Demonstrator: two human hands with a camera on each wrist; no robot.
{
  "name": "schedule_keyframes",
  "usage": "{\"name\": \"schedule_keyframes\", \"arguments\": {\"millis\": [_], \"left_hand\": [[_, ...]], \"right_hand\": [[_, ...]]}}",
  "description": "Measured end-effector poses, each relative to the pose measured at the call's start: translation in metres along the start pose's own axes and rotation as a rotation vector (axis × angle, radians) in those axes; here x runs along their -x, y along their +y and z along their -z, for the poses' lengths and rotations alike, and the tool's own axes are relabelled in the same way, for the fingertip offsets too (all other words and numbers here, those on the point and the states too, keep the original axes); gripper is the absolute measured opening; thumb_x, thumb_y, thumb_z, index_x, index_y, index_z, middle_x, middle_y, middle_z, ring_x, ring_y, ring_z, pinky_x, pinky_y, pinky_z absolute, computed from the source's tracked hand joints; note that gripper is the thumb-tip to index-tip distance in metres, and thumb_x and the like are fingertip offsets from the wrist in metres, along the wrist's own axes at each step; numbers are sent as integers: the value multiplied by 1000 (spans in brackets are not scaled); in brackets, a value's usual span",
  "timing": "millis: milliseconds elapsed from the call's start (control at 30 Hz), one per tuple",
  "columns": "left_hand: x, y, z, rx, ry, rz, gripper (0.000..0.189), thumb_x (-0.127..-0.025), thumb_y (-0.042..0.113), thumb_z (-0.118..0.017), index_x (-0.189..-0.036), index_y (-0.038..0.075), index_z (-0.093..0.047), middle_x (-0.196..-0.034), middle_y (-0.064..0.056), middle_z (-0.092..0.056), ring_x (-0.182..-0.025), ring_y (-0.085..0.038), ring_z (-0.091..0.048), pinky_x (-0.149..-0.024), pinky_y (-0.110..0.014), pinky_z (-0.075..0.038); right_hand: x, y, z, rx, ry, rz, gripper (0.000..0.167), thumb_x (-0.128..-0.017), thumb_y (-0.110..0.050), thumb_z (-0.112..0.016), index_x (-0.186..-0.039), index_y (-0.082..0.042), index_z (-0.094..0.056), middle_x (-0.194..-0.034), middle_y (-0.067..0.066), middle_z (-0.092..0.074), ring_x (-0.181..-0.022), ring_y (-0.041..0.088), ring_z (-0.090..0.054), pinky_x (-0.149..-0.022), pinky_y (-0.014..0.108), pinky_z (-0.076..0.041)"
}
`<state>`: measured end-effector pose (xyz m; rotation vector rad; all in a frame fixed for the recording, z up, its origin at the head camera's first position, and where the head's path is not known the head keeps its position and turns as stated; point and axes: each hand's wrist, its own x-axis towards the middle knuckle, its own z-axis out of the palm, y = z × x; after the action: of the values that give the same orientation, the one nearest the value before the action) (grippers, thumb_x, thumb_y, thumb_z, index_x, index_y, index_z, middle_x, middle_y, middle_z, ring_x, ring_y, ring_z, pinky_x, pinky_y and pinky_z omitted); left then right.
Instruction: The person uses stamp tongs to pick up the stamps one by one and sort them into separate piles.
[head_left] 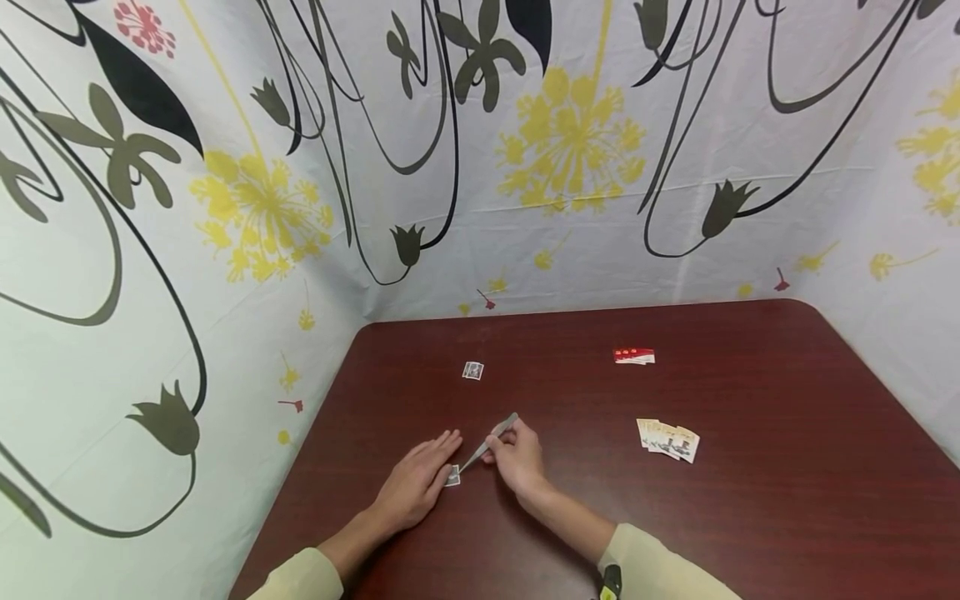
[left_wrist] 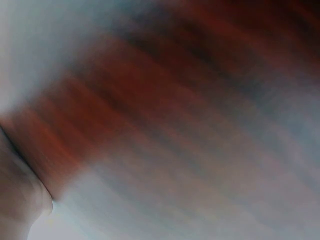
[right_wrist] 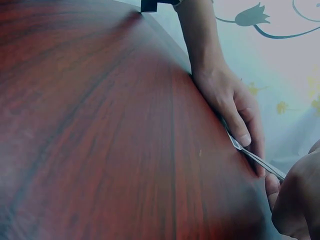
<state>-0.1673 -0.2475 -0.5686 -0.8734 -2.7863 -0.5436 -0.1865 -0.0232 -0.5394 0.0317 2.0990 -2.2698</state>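
Note:
My right hand (head_left: 517,457) pinches a pair of metal tweezers (head_left: 487,443), their tips slanting down to a small stamp (head_left: 452,476) with a pale border. Flat on the table, my left hand (head_left: 414,481) has its fingers straight, and the thumb side covers part of the stamp. From the right wrist view, the tweezers (right_wrist: 262,162) reach from the right fingers (right_wrist: 272,187) to the stamp's edge beside the left thumb (right_wrist: 242,137). The left wrist view is blurred, with only a bit of skin at its lower left.
Farther back on the dark red table (head_left: 555,367) lies another grey stamp (head_left: 473,370). To the right are a red-and-white stack of small paper pieces (head_left: 634,357) and a fanned group of several cream stamps (head_left: 667,440). Patterned cloth (head_left: 480,192) hangs behind and at the left.

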Motion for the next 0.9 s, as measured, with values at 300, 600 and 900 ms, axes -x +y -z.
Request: {"name": "schedule_keyframes", "arguments": {"millis": [300,600,900], "left_hand": [[0,-1,-2,-15,30,-23,48,-111,21,-57,-157,6,-53,-160,-9,-52,-150,-26,-46,-120,-51,-40],[1,-1,-6,-23,44,-24,49,-109,17,-59,-156,5,-53,-161,-9,-52,-150,-26,-46,-120,-51,-40],[0,1,-1,-27,30,-20,51,-109,16,-60,-157,3,-52,-160,-10,-52,-150,-26,-46,-120,-50,-41]], "right_hand": [[-8,-1,0,29,62,21,8,-96,10,-68,-98,6,-62,-85,19,-74,-70,29,-75,-68,37,-66],[-11,-1,-2,32,71,10,7,-97,9,-68,-99,4,-63,-85,16,-75,-71,30,-76,-69,38,-66],[-2,-3,0,14,41,-12,7,-98,8,-68,-100,5,-62,-87,20,-74,-71,27,-75,-71,38,-66]]}}
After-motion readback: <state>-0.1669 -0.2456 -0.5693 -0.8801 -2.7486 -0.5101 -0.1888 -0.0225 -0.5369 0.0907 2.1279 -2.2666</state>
